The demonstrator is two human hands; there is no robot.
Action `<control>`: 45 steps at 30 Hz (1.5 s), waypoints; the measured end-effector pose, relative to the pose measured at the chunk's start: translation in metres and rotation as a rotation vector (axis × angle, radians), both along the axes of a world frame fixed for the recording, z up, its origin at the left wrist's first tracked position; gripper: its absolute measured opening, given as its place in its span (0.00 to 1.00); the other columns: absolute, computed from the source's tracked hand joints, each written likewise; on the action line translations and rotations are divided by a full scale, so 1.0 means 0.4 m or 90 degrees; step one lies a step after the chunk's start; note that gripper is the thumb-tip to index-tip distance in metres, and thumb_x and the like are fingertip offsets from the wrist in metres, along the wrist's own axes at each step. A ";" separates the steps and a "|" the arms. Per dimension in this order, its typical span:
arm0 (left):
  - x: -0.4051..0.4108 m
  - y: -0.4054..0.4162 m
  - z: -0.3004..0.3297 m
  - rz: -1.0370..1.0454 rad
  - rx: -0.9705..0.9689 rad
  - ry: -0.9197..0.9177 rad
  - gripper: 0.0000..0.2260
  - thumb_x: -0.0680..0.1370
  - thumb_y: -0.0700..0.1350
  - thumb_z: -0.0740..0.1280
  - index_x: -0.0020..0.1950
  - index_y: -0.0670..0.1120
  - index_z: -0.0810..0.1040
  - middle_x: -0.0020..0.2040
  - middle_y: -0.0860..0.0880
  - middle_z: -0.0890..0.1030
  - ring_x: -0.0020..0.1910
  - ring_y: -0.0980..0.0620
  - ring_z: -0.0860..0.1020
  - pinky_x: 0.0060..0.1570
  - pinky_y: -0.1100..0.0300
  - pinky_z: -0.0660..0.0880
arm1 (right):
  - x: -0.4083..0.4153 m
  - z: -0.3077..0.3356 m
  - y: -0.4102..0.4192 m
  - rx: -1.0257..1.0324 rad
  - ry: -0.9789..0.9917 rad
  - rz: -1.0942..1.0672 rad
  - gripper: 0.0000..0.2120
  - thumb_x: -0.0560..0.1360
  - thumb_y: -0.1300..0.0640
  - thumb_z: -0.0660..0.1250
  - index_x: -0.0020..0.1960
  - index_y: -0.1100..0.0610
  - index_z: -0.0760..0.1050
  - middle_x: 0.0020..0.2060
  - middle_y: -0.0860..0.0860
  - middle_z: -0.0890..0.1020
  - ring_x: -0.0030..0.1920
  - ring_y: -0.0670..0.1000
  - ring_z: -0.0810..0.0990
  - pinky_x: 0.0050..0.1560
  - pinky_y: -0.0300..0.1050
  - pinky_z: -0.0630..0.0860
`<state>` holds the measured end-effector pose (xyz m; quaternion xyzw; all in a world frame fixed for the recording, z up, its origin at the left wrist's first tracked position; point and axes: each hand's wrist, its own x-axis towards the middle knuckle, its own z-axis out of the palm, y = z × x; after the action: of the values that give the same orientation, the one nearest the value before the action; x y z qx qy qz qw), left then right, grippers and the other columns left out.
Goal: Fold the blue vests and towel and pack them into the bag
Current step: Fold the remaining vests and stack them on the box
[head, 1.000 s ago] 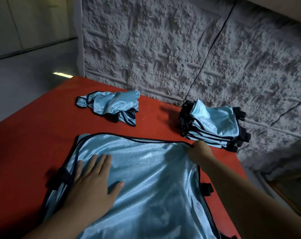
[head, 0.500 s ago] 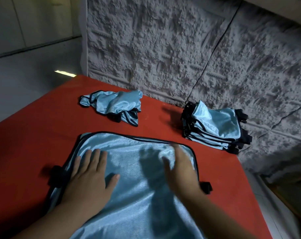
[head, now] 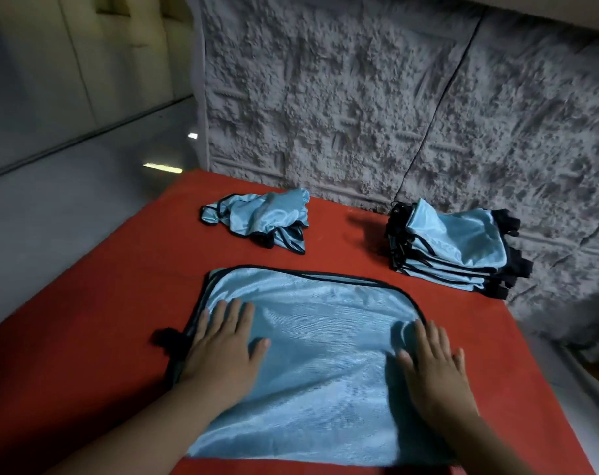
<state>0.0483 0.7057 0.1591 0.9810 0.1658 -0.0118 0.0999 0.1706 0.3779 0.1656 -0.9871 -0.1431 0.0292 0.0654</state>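
Note:
A light blue vest point(head: 312, 341) with black trim lies spread flat on the red table point(head: 102, 303) in front of me. My left hand point(head: 222, 347) presses flat on its left side, fingers straight. On the vest's right side my right hand point(head: 435, 368) lies flat too, fingers together. A crumpled blue vest point(head: 260, 217) sits farther back on the table. At the back right, against the wall, stands a stack of folded blue vests point(head: 452, 245). No bag or towel is in view.
A rough grey stone wall point(head: 359, 97) runs along the table's far and right sides. The table's left edge drops to a pale floor point(head: 51, 186). A black strap tab point(head: 166, 337) sticks out at the vest's left edge.
My right hand has left the vest's far right corner, swept back across the fabric and now lies flat on its right side. The left hand stayed pressed in place.

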 end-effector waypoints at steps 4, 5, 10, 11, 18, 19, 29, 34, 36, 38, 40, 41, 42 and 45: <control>0.000 0.027 0.040 -0.039 0.000 -0.056 0.40 0.73 0.64 0.34 0.83 0.49 0.51 0.83 0.48 0.50 0.82 0.48 0.45 0.80 0.49 0.41 | -0.085 0.103 0.061 0.041 -0.009 0.113 0.36 0.82 0.37 0.52 0.82 0.49 0.40 0.79 0.43 0.44 0.79 0.44 0.40 0.79 0.43 0.41; 0.002 0.042 0.047 -0.051 0.005 -0.069 0.38 0.75 0.63 0.36 0.82 0.50 0.54 0.83 0.48 0.53 0.82 0.48 0.47 0.80 0.48 0.42 | -0.121 0.103 0.082 0.019 -0.025 0.163 0.36 0.83 0.38 0.53 0.81 0.48 0.37 0.79 0.43 0.47 0.79 0.42 0.42 0.78 0.41 0.42; 0.019 0.131 0.031 -0.083 -0.031 0.025 0.25 0.85 0.57 0.47 0.82 0.61 0.46 0.83 0.55 0.45 0.81 0.51 0.40 0.79 0.45 0.41 | -0.283 -0.012 0.088 -0.010 -0.071 0.208 0.37 0.76 0.28 0.50 0.79 0.45 0.61 0.72 0.51 0.74 0.81 0.47 0.53 0.73 0.54 0.51; 0.022 0.139 0.024 -0.088 -0.029 0.049 0.25 0.85 0.57 0.47 0.81 0.63 0.43 0.83 0.57 0.43 0.81 0.52 0.39 0.79 0.45 0.41 | -0.296 -0.037 0.079 -0.009 -0.087 0.166 0.36 0.77 0.26 0.46 0.75 0.46 0.66 0.72 0.53 0.73 0.80 0.49 0.55 0.73 0.60 0.52; 0.010 0.150 0.030 0.010 0.016 0.141 0.31 0.84 0.60 0.43 0.82 0.49 0.38 0.83 0.51 0.39 0.81 0.50 0.39 0.79 0.51 0.45 | -0.206 -0.063 0.043 -0.034 0.004 0.017 0.41 0.79 0.29 0.37 0.76 0.54 0.66 0.71 0.63 0.73 0.74 0.60 0.63 0.76 0.58 0.44; -0.006 0.147 0.036 0.039 0.016 0.149 0.32 0.84 0.61 0.43 0.82 0.47 0.37 0.83 0.50 0.39 0.81 0.49 0.40 0.80 0.51 0.45 | -0.166 -0.052 0.033 -0.061 0.007 0.049 0.42 0.78 0.29 0.32 0.81 0.51 0.57 0.77 0.60 0.66 0.79 0.58 0.56 0.75 0.54 0.39; -0.166 0.049 0.162 0.082 0.131 0.111 0.17 0.81 0.62 0.59 0.54 0.51 0.78 0.53 0.52 0.82 0.55 0.50 0.79 0.51 0.57 0.75 | 0.089 0.094 0.171 -0.061 0.087 0.116 0.36 0.74 0.54 0.55 0.82 0.54 0.53 0.82 0.54 0.53 0.80 0.56 0.54 0.78 0.52 0.57; -0.128 0.187 0.086 0.107 0.049 0.044 0.16 0.77 0.60 0.67 0.58 0.51 0.75 0.55 0.47 0.78 0.55 0.45 0.76 0.56 0.52 0.75 | -0.248 0.123 0.254 0.183 0.056 -0.133 0.11 0.77 0.49 0.64 0.57 0.53 0.70 0.55 0.54 0.81 0.58 0.59 0.80 0.51 0.49 0.75; -0.120 0.190 0.072 0.088 -0.029 0.035 0.15 0.77 0.58 0.69 0.56 0.48 0.76 0.54 0.46 0.80 0.54 0.45 0.79 0.54 0.52 0.76 | -0.352 0.114 0.227 0.218 0.180 -0.238 0.16 0.76 0.44 0.64 0.51 0.57 0.75 0.49 0.55 0.84 0.54 0.58 0.83 0.47 0.46 0.73; -0.118 0.186 0.067 0.119 -0.093 0.021 0.17 0.77 0.54 0.72 0.59 0.45 0.78 0.55 0.44 0.82 0.55 0.43 0.81 0.53 0.53 0.78 | -0.418 0.094 0.196 0.272 0.271 -0.321 0.21 0.72 0.43 0.69 0.44 0.63 0.83 0.37 0.57 0.85 0.42 0.56 0.85 0.38 0.45 0.73; -0.127 0.178 0.083 0.157 -0.135 0.031 0.20 0.76 0.52 0.73 0.63 0.42 0.78 0.59 0.43 0.82 0.58 0.43 0.80 0.54 0.54 0.78 | -0.467 0.087 0.187 0.356 0.331 -0.379 0.18 0.65 0.48 0.78 0.34 0.65 0.83 0.26 0.55 0.82 0.30 0.54 0.82 0.33 0.50 0.79; -0.130 0.178 0.090 0.174 -0.152 0.037 0.18 0.76 0.51 0.73 0.60 0.41 0.79 0.57 0.43 0.82 0.55 0.44 0.81 0.51 0.55 0.78 | -0.486 0.086 0.192 0.387 0.351 -0.406 0.17 0.62 0.50 0.80 0.29 0.65 0.81 0.24 0.55 0.81 0.28 0.53 0.82 0.33 0.50 0.82; -0.139 0.174 0.102 0.188 -0.167 0.037 0.14 0.75 0.50 0.74 0.53 0.42 0.80 0.53 0.44 0.83 0.50 0.45 0.81 0.45 0.57 0.76 | -0.503 0.085 0.197 0.409 0.358 -0.415 0.18 0.62 0.51 0.80 0.27 0.64 0.80 0.23 0.54 0.81 0.27 0.53 0.82 0.34 0.50 0.83; -0.165 0.163 0.118 0.236 -0.240 0.013 0.11 0.72 0.46 0.75 0.37 0.43 0.76 0.38 0.47 0.80 0.37 0.47 0.79 0.32 0.60 0.71 | -0.543 0.099 0.228 0.381 0.331 -0.405 0.22 0.61 0.41 0.77 0.39 0.60 0.83 0.32 0.53 0.84 0.35 0.54 0.84 0.37 0.46 0.80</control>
<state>-0.0179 0.7709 0.2062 0.8977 0.3384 -0.0337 0.2801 -0.0465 0.4690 0.2051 -0.8799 0.1836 0.2102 0.3845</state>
